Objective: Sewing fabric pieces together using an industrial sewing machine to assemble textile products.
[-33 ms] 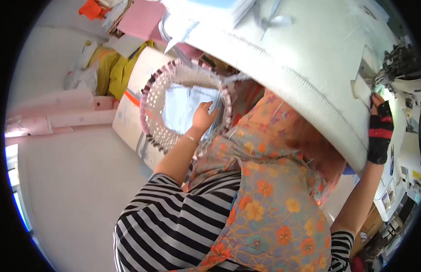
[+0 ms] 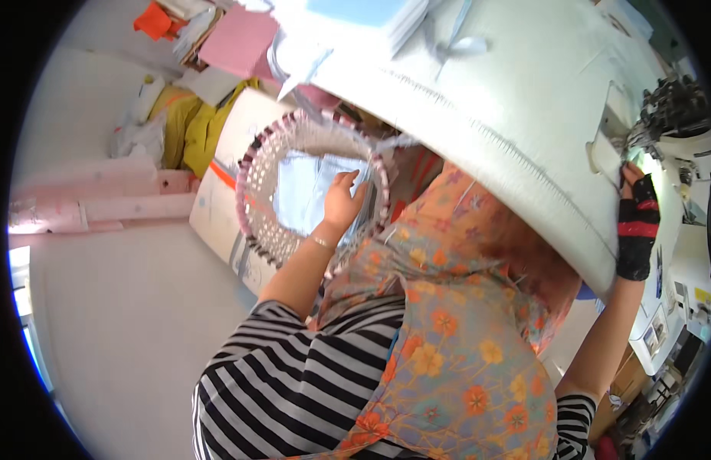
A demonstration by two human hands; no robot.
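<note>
The left hand point(image 2: 342, 203) is hovering over the inside of the round basket point(image 2: 257, 201), its thumb standing apart from its bent fingers; I cannot tell whether it is touching the light blue cloth pieces point(image 2: 297, 188) that are lying, overlapping, in the basket. Well to the right of the basket, the right hand point(image 2: 638, 208), wearing a black glove point(image 2: 634, 257) with a red band, is resting at the white table point(image 2: 486, 84); its fingertips are showing too small to tell whether they are clamping anything. Yellow fabric point(image 2: 206, 136) is lying to the basket's upper left, and a floral apron point(image 2: 447, 345) is spreading to its lower right
</note>
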